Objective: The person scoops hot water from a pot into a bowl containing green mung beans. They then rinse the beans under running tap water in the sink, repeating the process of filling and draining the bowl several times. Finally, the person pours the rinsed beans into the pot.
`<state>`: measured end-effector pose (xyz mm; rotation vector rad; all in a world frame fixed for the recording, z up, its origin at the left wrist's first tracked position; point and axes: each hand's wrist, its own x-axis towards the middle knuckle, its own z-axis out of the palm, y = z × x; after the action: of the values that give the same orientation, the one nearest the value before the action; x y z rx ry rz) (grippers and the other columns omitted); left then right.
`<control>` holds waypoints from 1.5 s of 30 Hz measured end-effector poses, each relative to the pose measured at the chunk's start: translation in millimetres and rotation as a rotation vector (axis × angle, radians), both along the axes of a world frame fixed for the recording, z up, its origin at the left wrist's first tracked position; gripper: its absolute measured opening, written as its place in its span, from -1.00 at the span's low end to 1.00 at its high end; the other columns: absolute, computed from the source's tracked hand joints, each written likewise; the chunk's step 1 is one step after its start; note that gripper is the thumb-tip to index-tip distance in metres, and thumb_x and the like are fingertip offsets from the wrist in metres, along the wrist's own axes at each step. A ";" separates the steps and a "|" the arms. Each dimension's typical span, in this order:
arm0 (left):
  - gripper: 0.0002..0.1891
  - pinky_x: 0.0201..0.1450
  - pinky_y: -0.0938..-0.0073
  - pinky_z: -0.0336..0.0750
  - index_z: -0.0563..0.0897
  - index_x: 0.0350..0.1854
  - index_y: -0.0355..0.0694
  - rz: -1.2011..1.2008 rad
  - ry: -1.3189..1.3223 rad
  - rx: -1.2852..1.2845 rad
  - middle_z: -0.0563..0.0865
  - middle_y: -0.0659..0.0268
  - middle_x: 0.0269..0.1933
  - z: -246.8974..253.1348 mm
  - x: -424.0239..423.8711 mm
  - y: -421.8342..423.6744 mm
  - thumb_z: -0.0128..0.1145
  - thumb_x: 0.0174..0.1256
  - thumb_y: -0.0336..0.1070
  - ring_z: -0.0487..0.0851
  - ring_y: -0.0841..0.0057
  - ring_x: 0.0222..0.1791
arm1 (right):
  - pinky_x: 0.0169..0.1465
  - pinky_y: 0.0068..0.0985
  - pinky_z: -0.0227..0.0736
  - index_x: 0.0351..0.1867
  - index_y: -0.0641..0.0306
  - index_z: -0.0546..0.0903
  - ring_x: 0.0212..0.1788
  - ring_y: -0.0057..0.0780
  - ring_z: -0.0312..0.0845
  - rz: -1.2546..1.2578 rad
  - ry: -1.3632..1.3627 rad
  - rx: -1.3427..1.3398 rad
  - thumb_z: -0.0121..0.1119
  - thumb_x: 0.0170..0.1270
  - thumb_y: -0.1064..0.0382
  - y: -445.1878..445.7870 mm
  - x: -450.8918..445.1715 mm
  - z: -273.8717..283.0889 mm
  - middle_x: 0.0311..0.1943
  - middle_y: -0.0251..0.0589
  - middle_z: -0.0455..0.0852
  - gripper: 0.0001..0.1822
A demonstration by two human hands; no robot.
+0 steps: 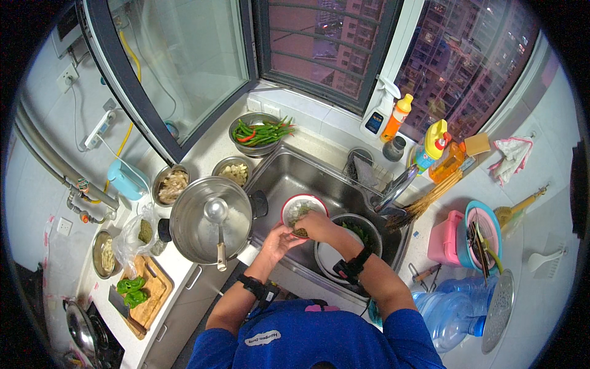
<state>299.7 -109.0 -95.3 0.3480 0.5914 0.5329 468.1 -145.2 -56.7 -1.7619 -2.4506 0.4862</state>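
Note:
My left hand (276,243) grips the side of a small white bowl with a red rim (304,196). The bowl is held over the stainless steel sink (286,173). Inside it lie greenish-brown bits (299,213) in what looks like liquid. My right hand (319,227) reaches into the bowl from the right; its fingertips are among the bits, and whether they pinch any is hidden. Below my right forearm, a metal basin (379,242) stands in the sink, holding a white round piece (329,258) and some green leaves (356,229).
Left of the sink stands a large steel pot (184,203) with a ladle (220,237) resting in it. Bowls of chillies (260,133) and garlic (235,173) stand behind. A cleaver (120,302) lies on the cutting board (159,283). The faucet (401,187) rises at right.

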 end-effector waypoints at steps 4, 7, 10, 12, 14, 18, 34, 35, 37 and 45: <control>-0.63 0.10 -0.05 0.50 0.46 -0.02 -0.36 0.008 0.004 -0.002 0.61 0.05 -0.01 -7.3 0.2 2.8 0.03 0.05 -0.49 0.62 0.15 -0.03 | -0.15 -0.26 0.45 -0.28 0.08 0.67 -0.22 -0.11 0.58 -0.018 0.142 0.021 0.10 0.02 0.38 -17.3 9.0 27.7 -0.31 -0.14 0.67 -0.78; -0.60 0.10 -0.05 0.49 0.45 0.02 -0.35 -0.003 0.014 0.009 0.61 0.05 -0.01 -6.8 0.2 4.2 0.02 0.05 -0.49 0.62 0.15 -0.03 | -0.19 -0.25 0.45 -0.33 0.11 0.67 -0.24 -0.12 0.59 -0.069 0.167 -0.107 0.11 0.01 0.39 -17.9 14.1 32.7 -0.37 -0.10 0.67 -0.81; -0.58 0.10 -0.05 0.50 0.43 0.05 -0.33 -0.004 0.015 0.011 0.61 0.05 -0.01 -7.0 0.5 5.1 0.02 0.05 -0.49 0.62 0.17 -0.03 | -0.21 -0.23 0.45 -0.34 0.12 0.67 -0.25 -0.12 0.59 -0.084 0.073 -0.177 0.11 0.00 0.39 -16.1 12.9 27.4 -0.42 -0.10 0.66 -0.81; -0.57 0.10 -0.06 0.50 0.43 0.06 -0.32 -0.014 0.021 0.029 0.60 0.06 0.00 -3.2 -0.2 4.5 0.02 0.06 -0.49 0.62 0.18 -0.03 | -0.20 -0.22 0.45 -0.32 0.11 0.67 -0.24 -0.12 0.60 -0.074 0.016 -0.177 0.11 0.02 0.38 -14.2 8.5 25.0 -0.43 -0.11 0.67 -0.81; -0.57 0.08 -0.03 0.51 0.39 0.04 -0.31 -0.026 0.011 0.043 0.56 0.07 -0.02 0.6 -0.8 3.6 0.04 0.04 -0.48 0.61 0.20 -0.03 | -0.19 -0.22 0.46 -0.30 0.10 0.66 -0.24 -0.13 0.61 -0.057 -0.005 -0.167 0.09 0.05 0.36 -12.0 3.4 24.8 -0.42 -0.14 0.67 -0.81; -0.56 0.08 -0.01 0.51 0.37 0.05 -0.29 -0.035 0.017 0.062 0.54 0.09 -0.02 3.5 0.2 2.4 0.05 0.04 -0.46 0.60 0.21 -0.04 | -0.11 -0.25 0.47 -0.23 0.07 0.66 -0.14 -0.14 0.59 -0.060 0.046 0.021 0.05 0.11 0.33 -5.8 1.6 10.1 -0.28 -0.17 0.67 -0.78; -0.56 0.09 -0.03 0.49 0.39 0.06 -0.28 -0.037 0.022 0.063 0.58 0.14 -0.05 -0.3 2.6 2.6 0.06 0.05 -0.46 0.61 0.27 -0.06 | 0.00 -0.25 0.46 -0.02 0.14 0.58 -0.06 -0.10 0.56 -0.198 -0.094 -0.159 0.02 0.12 0.39 9.7 3.9 -8.4 -0.17 -0.02 0.65 -0.65; -0.56 0.09 -0.03 0.49 0.39 0.06 -0.28 -0.037 0.021 0.065 0.57 0.14 -0.05 -0.6 2.7 2.6 0.06 0.04 -0.46 0.61 0.27 -0.05 | 0.00 -0.24 0.46 -0.03 0.16 0.58 -0.07 -0.09 0.56 -0.181 -0.108 -0.231 0.03 0.12 0.40 7.7 0.5 -2.5 -0.18 0.00 0.65 -0.65; -0.55 0.09 -0.04 0.49 0.38 0.07 -0.28 -0.035 0.014 0.058 0.56 0.12 -0.03 -0.8 2.9 3.1 0.06 0.04 -0.46 0.60 0.25 -0.05 | -0.01 -0.24 0.45 -0.04 0.18 0.58 -0.09 -0.06 0.57 -0.171 0.066 -0.185 0.03 0.12 0.41 0.8 -4.0 11.1 -0.20 0.02 0.65 -0.66; -0.82 0.12 -0.10 0.47 0.52 -0.26 -0.34 0.021 0.012 -0.029 0.62 0.09 -0.07 -3.5 7.5 4.3 0.06 0.04 -0.48 0.61 0.19 -0.03 | -0.08 -0.29 0.47 -0.05 0.25 0.57 -0.15 -0.03 0.58 -0.469 0.482 0.311 0.04 0.13 0.43 -8.3 27.8 26.7 -0.23 0.03 0.65 -0.68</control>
<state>307.3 -104.7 -98.8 0.3181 0.6140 0.5421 495.9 -153.5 -29.9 -1.7506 -1.6276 0.3946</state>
